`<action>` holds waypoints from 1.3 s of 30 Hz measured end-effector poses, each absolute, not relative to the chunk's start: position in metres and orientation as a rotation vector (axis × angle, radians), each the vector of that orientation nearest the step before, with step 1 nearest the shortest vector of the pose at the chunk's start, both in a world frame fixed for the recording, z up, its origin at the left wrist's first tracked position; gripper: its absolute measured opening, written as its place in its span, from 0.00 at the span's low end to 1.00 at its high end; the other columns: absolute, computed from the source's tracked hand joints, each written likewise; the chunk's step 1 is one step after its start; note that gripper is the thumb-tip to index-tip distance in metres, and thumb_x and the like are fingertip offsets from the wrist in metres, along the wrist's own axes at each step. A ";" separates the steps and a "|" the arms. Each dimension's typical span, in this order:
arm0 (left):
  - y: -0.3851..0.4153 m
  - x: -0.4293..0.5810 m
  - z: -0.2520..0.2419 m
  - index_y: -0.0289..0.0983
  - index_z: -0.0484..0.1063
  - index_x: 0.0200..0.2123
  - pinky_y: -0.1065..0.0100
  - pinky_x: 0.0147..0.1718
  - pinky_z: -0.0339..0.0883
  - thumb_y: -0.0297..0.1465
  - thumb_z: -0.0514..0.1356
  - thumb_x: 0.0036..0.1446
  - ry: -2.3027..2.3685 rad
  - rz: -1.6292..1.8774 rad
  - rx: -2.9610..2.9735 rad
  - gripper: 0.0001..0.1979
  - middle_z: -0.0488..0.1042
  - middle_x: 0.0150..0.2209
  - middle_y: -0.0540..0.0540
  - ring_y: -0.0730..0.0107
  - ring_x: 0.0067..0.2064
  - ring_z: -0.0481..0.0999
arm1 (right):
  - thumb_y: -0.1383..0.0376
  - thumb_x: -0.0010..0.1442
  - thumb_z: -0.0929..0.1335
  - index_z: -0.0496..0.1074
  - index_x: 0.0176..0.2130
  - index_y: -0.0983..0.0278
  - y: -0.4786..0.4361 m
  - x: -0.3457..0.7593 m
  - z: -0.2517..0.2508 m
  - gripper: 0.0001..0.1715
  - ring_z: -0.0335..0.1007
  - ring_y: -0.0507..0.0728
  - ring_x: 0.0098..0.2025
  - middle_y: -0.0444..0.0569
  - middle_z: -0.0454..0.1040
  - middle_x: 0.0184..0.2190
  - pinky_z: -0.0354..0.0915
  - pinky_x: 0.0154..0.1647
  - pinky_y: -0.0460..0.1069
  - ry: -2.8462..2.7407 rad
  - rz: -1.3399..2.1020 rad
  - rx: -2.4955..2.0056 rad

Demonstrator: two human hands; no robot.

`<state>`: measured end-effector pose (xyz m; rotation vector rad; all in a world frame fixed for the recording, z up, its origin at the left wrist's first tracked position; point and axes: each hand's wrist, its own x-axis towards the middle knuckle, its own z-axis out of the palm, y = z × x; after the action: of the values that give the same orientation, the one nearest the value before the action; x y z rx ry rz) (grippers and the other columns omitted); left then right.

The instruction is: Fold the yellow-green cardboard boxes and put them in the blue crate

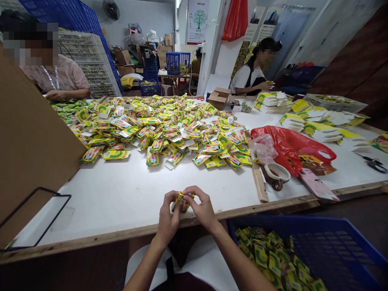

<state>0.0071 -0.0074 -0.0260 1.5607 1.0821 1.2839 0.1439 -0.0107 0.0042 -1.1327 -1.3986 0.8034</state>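
Note:
Between my two hands, just over the table's front edge, is a small yellow-green printed box (182,203). My left hand (168,214) grips its left side, the thumb against the near face. Fingers of my right hand (201,206) pinch its top right part. The lower part of the box shows between the thumbs, while my fingers cover its sides. Beyond my hands a wide heap of similar small boxes (157,129) is spread over the white table (127,190); some have white flaps sticking out.
A blue crate (333,242) with several small boxes stands below the table edge at right. A wooden strip (257,178), a mug (277,173), a red plastic bag (281,141) and scissors (376,163) lie right. Cardboard (39,133) rises at left. Two people sit across the table.

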 end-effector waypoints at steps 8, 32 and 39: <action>0.000 0.001 -0.023 0.40 0.60 0.39 0.69 0.39 0.64 0.30 0.55 0.59 1.002 1.234 1.463 0.06 0.66 0.35 0.50 0.71 0.39 0.69 | 0.68 0.59 0.66 0.75 0.35 0.61 -0.007 0.140 0.011 0.06 0.71 0.56 0.37 0.46 0.77 0.33 0.64 0.42 0.50 -1.491 0.732 -1.242; 0.001 -0.002 -0.019 0.42 0.56 0.38 0.71 0.37 0.66 0.27 0.61 0.52 0.866 1.249 1.035 0.15 0.70 0.36 0.52 0.72 0.38 0.73 | 0.78 0.56 0.62 0.72 0.40 0.60 0.000 0.134 0.015 0.18 0.68 0.56 0.43 0.47 0.75 0.41 0.58 0.46 0.52 -1.975 0.489 -1.172; -0.003 -0.003 -0.021 0.40 0.65 0.45 0.66 0.45 0.65 0.31 0.58 0.56 0.990 1.237 1.245 0.12 0.72 0.44 0.45 0.66 0.45 0.73 | 0.71 0.59 0.63 0.69 0.46 0.61 -0.011 0.134 -0.002 0.15 0.68 0.56 0.46 0.49 0.73 0.42 0.64 0.47 0.51 -1.572 0.657 -1.217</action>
<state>-0.0031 -0.0032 -0.0208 1.2455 0.9903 1.2369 0.1340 -0.0109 -0.0018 -1.2172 -1.5716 0.6566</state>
